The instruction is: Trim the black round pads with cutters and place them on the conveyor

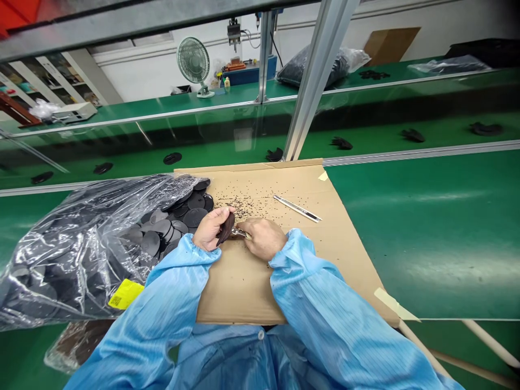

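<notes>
Between the fingers and thumb of my left hand (pixel 208 229) is a dark round plastic disc (pixel 226 228), held tilted on its edge. My right hand (pixel 265 237) is closed around a pair of nippers (pixel 240 232), whose metal jaws meet the disc's edge. Both hands are over a cardboard sheet (pixel 239 292). Many tiny black scraps (pixel 244 203) are scattered on the cardboard just beyond my hands. A slim utility knife (pixel 298 208) lies to the right of them.
A clear plastic bag (pixel 81 233) full of black discs (pixel 151 243) lies open on the left. Beyond the cardboard, a green conveyor belt (pixel 227 149) carries spaced black parts (pixel 173 158). An aluminium post (pixel 312 81) rises at the cardboard's far edge. A fan (pixel 193 60) stands farther back.
</notes>
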`<control>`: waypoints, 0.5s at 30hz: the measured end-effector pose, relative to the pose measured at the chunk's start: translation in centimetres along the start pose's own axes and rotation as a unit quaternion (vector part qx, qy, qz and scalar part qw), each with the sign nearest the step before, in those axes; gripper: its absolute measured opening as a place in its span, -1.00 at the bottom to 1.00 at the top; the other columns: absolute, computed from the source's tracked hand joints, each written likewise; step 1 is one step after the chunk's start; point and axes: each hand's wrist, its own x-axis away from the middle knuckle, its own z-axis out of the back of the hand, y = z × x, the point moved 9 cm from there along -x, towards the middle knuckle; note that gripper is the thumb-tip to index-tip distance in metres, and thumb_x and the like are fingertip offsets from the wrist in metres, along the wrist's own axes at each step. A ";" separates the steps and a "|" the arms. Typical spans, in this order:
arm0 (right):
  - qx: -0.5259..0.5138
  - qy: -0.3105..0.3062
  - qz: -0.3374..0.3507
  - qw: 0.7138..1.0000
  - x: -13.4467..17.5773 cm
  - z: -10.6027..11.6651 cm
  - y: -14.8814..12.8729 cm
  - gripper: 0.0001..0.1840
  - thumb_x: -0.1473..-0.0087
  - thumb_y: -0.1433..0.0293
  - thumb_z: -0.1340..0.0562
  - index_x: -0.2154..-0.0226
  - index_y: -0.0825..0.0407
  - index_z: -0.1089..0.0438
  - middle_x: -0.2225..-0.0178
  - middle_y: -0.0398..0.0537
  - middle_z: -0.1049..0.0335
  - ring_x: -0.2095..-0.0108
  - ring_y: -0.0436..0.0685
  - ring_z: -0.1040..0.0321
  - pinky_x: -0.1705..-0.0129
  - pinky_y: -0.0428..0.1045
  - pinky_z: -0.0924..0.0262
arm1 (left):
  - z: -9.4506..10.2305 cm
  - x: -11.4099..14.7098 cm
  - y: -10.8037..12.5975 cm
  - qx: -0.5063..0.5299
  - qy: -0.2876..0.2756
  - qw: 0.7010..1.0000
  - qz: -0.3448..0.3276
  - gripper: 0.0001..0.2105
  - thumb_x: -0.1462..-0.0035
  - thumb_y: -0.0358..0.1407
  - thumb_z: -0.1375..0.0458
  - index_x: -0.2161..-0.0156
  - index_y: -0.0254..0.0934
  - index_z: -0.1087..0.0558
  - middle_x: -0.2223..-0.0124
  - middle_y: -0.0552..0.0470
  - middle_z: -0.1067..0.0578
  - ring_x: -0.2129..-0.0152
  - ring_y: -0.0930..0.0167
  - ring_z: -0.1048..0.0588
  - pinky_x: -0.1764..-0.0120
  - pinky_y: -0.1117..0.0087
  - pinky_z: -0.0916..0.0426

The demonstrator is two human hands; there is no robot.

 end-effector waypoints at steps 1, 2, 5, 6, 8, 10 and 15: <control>0.003 -0.002 0.002 1.000 0.0 0.0 0.0 -0.71 0.01 0.54 -0.12 0.25 0.01 -0.46 0.29 -0.02 -0.47 0.23 0.13 -0.38 0.26 -0.05 -0.16 | 0.0 0.0 0.0 0.000 0.000 1.000 0.000 -0.64 0.17 -0.20 -0.39 0.28 -0.39 -0.48 0.57 0.12 -0.37 0.67 0.57 -0.31 0.63 0.58 -0.21; 0.006 -0.002 0.004 1.000 0.0 0.0 0.0 -0.71 0.01 0.53 -0.12 0.25 0.01 -0.46 0.29 -0.02 -0.48 0.23 0.13 -0.38 0.27 -0.05 -0.16 | 0.0 0.0 0.0 -0.001 0.000 1.000 0.000 -0.63 0.18 -0.20 -0.39 0.28 -0.40 -0.48 0.57 0.12 -0.37 0.67 0.57 -0.31 0.63 0.58 -0.21; 0.013 -0.006 0.006 1.000 0.0 0.0 0.0 -0.69 0.02 0.54 -0.12 0.23 0.01 -0.46 0.30 -0.02 -0.48 0.25 0.14 -0.38 0.29 -0.05 -0.16 | 0.0 0.0 0.0 -0.006 0.007 1.000 0.001 -0.60 0.23 -0.19 -0.41 0.29 -0.41 -0.49 0.58 0.10 -0.39 0.67 0.56 -0.33 0.63 0.59 -0.21; 0.015 -0.008 0.003 1.000 0.0 -0.1 0.1 -0.69 0.02 0.54 -0.12 0.23 0.00 -0.47 0.30 -0.02 -0.49 0.25 0.14 -0.39 0.31 -0.05 -0.16 | 0.0 0.1 0.0 -0.007 0.012 1.000 0.000 -0.59 0.25 -0.19 -0.42 0.29 -0.41 -0.50 0.58 0.10 -0.40 0.67 0.57 -0.33 0.63 0.59 -0.21; 0.020 -0.015 -0.005 1.000 0.0 -0.2 0.2 -0.70 0.03 0.55 -0.13 0.26 0.01 -0.47 0.30 -0.01 -0.49 0.28 0.15 -0.39 0.34 -0.04 -0.15 | 0.1 0.1 0.0 -0.009 0.024 1.000 0.000 -0.59 0.28 -0.18 -0.43 0.31 -0.41 -0.51 0.58 0.10 -0.41 0.67 0.58 -0.33 0.63 0.60 -0.21; 0.030 -0.021 -0.012 0.999 -0.1 -0.4 0.3 -0.73 0.03 0.55 -0.13 0.29 0.01 -0.47 0.31 0.01 -0.50 0.31 0.15 -0.40 0.37 -0.03 -0.14 | 0.2 0.1 0.0 -0.010 0.031 0.999 0.000 -0.59 0.30 -0.19 -0.44 0.33 -0.40 -0.51 0.58 0.12 -0.41 0.68 0.58 -0.33 0.63 0.60 -0.21; 0.042 -0.026 -0.022 0.999 -0.1 -0.8 0.4 -0.76 0.03 0.54 -0.13 0.33 0.01 -0.47 0.32 0.02 -0.50 0.32 0.17 -0.40 0.40 -0.03 -0.12 | 0.3 0.0 0.0 -0.013 0.041 0.999 -0.003 -0.63 0.26 -0.22 -0.43 0.32 -0.39 -0.50 0.57 0.11 -0.42 0.67 0.57 -0.36 0.63 0.60 -0.22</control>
